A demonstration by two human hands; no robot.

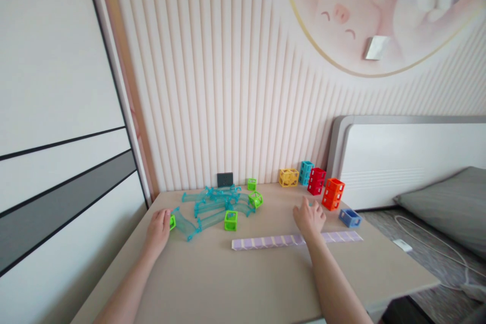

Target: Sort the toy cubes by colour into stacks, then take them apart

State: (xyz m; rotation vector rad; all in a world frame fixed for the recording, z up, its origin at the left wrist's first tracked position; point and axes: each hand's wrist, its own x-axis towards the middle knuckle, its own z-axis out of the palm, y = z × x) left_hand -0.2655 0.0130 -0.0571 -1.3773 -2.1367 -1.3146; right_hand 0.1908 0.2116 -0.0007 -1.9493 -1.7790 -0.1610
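Note:
At the left side of the table, my left hand (157,230) is closed around a green cube block (172,222), which shows partly past the fingers. Right beside it lies a translucent blue track piece (185,225). My right hand (309,216) hovers or rests over the right part of the table, fingers bent and apart. A hint of teal shows near its fingertips, too small to name. Under the right wrist runs a long lilac strip (266,242) with pale cross lines. Nearest on the right stand an orange block stack (333,194) and a blue block (350,217).
More blue track pieces (216,205) lie in a heap, with green blocks (231,220) around them. Along the wall are a black panel (225,179), yellow blocks (288,177), a teal stack (306,172) and a red stack (316,181). A headboard (398,162) borders the right.

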